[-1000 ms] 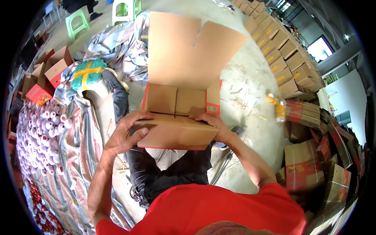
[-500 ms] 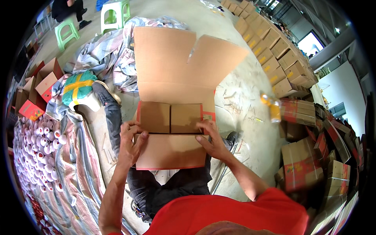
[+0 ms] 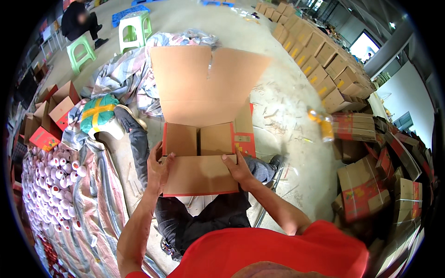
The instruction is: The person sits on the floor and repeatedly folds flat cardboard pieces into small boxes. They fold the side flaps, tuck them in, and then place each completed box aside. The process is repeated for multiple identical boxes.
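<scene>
Box: open cardboard carton (image 3: 199, 139), held over the lap, 2 far flaps up, near flap folded toward the person.
L hand (image 3: 157, 169): gripping near flap's left edge, thumb on top.
R hand (image 3: 238, 169): gripping flap's right edge, fingers curled on it.
Left side: white spools (image 3: 44, 185) on tarp.
Right side: stacked cartons (image 3: 366, 190).
Behind: 2 green stools (image 3: 134, 30).

Bright even daylight, soft shadows, strong fisheye bending, dark rim.
</scene>
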The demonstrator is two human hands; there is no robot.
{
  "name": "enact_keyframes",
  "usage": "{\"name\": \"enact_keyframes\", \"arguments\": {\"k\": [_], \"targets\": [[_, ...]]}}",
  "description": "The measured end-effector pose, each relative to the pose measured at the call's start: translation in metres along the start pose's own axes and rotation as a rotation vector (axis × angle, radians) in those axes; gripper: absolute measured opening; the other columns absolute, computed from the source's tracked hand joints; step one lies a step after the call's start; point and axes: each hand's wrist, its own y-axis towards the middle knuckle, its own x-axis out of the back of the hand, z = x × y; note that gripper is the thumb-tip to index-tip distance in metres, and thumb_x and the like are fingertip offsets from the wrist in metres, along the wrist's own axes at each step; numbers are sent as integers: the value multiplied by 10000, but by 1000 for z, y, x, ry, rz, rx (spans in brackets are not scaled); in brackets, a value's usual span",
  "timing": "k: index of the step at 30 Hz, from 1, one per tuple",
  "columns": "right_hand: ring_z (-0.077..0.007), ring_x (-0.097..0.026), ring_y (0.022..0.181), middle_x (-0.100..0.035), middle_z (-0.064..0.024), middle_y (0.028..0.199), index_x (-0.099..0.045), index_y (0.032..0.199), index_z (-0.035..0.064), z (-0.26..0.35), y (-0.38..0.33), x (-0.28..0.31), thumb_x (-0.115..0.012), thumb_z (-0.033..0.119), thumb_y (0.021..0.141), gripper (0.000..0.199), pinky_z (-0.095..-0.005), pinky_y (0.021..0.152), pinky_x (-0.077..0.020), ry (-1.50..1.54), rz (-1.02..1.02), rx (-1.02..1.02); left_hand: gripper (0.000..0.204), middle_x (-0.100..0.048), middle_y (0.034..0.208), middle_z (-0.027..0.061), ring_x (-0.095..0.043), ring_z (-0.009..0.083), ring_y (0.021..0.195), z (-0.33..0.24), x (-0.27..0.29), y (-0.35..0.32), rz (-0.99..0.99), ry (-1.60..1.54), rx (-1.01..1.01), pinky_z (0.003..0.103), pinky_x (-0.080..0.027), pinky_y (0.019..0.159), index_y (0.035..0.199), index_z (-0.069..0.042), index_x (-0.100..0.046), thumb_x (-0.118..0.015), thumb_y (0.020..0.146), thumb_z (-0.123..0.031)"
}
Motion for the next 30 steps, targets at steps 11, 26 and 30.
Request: {"name": "enact_keyframes", "arguments": {"k": [11, 26, 30], "targets": [[-274, -554, 1359, -592, -236, 1468, -413, 1542, -112, 12, 5, -5, -671, 413, 1043, 769, -377, 1128, -437, -184, -67, 27, 786, -400, 1654, 218, -396, 316, 1516, -162, 18, 148, 9, -209, -421, 420, -276, 1259, 1608, 27, -357, -469, 1089, -553], [-274, -606, 1237, -650, -202, 1264, -527, 1447, -8, -79, 5, 23, -681, 243, 1021, 517, -387, 1024, -502, -111, 42, 518, 695, -402, 1633, 209, -457, 336, 1453, -106, 22, -43, 118, -311, -27, 437, -329, 1229, 1515, 4, -491, -578, 895, -298], [-275, -606, 1222, -641, -188, 1269, -549, 1412, 0, -65, 18, 24, -694, 204, 998, 484, -383, 1005, -508, -316, 103, 640, 624, -592, 1428, 192, -617, 280, 1294, -94, 27, -69, 343, -634, 390, 423, -490, 1116, 1507, 17, -475, -554, 897, -90]]}}
